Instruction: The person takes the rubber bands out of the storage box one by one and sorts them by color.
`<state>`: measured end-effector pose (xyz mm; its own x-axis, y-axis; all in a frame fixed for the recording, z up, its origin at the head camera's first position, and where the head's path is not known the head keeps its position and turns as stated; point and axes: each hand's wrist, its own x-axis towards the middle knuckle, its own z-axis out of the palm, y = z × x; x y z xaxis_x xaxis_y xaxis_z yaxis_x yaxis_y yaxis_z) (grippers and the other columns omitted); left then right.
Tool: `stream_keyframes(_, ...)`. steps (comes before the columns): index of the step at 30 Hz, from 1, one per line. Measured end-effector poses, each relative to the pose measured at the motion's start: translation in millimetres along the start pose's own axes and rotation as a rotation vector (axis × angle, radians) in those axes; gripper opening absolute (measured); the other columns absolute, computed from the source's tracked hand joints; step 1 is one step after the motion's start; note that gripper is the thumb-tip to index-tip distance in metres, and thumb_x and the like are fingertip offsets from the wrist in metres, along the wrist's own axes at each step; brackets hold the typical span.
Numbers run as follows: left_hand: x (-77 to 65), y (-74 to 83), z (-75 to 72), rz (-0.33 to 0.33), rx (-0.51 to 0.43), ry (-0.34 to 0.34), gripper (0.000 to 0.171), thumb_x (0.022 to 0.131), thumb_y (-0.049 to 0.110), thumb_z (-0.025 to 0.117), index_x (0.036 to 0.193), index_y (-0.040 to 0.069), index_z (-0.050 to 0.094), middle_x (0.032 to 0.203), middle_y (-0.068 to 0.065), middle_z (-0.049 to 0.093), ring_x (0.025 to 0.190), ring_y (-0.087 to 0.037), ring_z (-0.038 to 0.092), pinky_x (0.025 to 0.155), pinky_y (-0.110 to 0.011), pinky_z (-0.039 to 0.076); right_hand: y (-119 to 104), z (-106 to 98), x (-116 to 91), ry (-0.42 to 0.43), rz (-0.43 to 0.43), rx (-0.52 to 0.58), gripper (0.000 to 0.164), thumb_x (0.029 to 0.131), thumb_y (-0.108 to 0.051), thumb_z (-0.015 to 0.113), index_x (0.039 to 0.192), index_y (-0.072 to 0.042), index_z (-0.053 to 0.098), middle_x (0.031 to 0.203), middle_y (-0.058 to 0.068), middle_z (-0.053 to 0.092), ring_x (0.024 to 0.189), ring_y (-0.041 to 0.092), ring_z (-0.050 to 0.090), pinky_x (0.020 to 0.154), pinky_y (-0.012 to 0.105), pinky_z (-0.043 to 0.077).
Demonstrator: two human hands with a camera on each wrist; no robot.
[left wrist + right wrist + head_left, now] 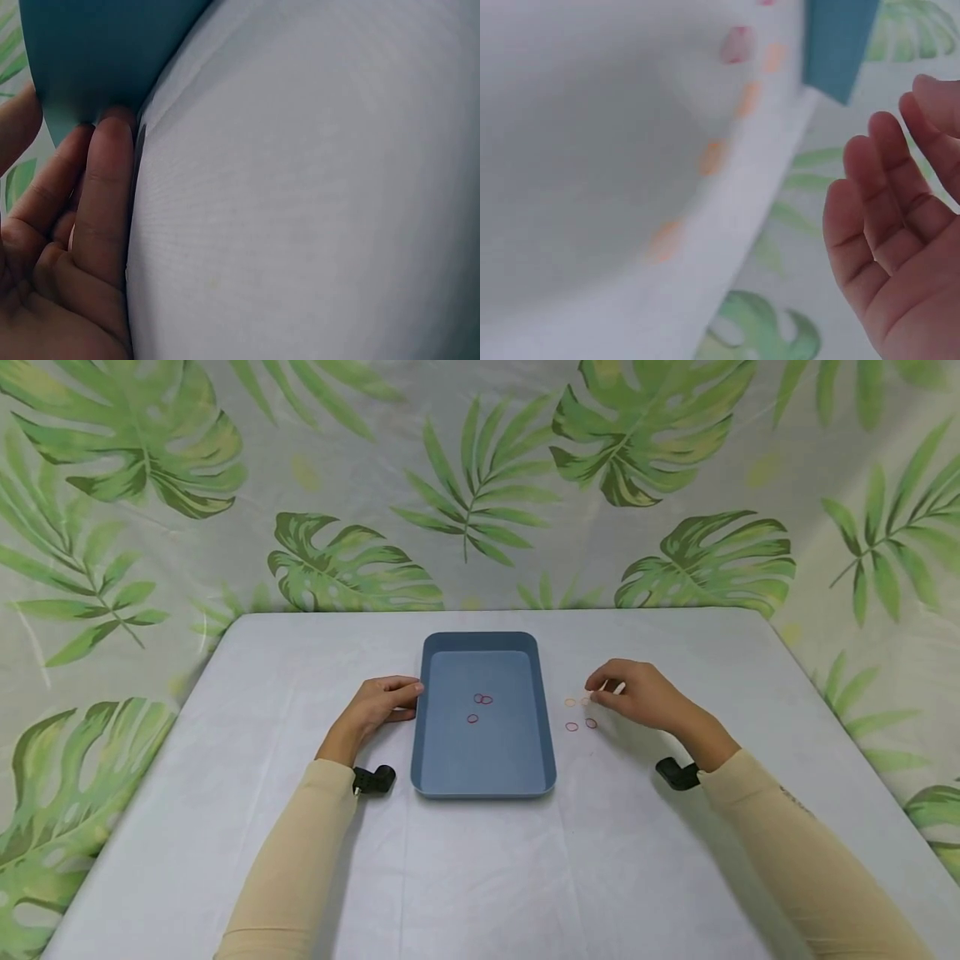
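L hand (377,703) touching blue tray (483,760), R hand (637,693) nr orange rings (570,702)

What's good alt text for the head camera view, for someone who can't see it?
A person's left hand touches the left side of a blue tray holding three small red rings. Right of the tray, their right hand is close to loose orange and red rings on a white-covered table. Leaf-patterned fabric hangs behind.
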<state>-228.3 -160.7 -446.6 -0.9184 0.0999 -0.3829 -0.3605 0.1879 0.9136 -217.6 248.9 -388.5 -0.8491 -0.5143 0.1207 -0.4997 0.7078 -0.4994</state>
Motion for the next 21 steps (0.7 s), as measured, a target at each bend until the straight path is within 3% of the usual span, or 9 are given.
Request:
stream_keyframes(7, -0.2, -1.0, -0.3, 0.012, 0.002, -0.012, 0.049, 0.096, 0.028, 0.067, 0.139, 0.006, 0.058, 0.133, -0.014, 0.06, 0.097, -0.007, 0.064, 0.088, -0.022, 0.059, -24, -7, 26, 0.014, -0.059, 0.053, 0.018, 0.094, -0.009, 0.067, 0.111, -0.005, 0.069, 0.11, 0.012, 0.07, 0.095, 0.023, 0.066, 0.081, 0.039, 0.056)
stream_keyframes(14, -1.9, 0.8, 0.6, 0.011, -0.004, -0.018, 0.048, 0.097, 0.028, 0.066, 0.139, 0.007, 0.058, 0.136, -0.015, 0.059, 0.099, -0.008, 0.064, 0.087, -0.022, 0.06, -39, 0, 48, -0.022, -0.103, 0.059, 0.02, 0.094, -0.007, 0.067, 0.113, -0.003, 0.069, 0.111, 0.013, 0.069, 0.096, 0.025, 0.066, 0.082, 0.04, 0.056)
stream_keyframes(21, -1.4, -0.5, -1.5, 0.01, -0.014, -0.011, 0.047, 0.097, 0.027, 0.066, 0.138, 0.006, 0.059, 0.129, -0.012, 0.062, 0.095, -0.006, 0.064, 0.084, -0.02, 0.06, -50, 8, 67, -0.071, -0.111, 0.06, 0.02, 0.094, -0.006, 0.066, 0.113, -0.002, 0.069, 0.112, 0.013, 0.069, 0.097, 0.026, 0.065, 0.08, 0.04, 0.057)
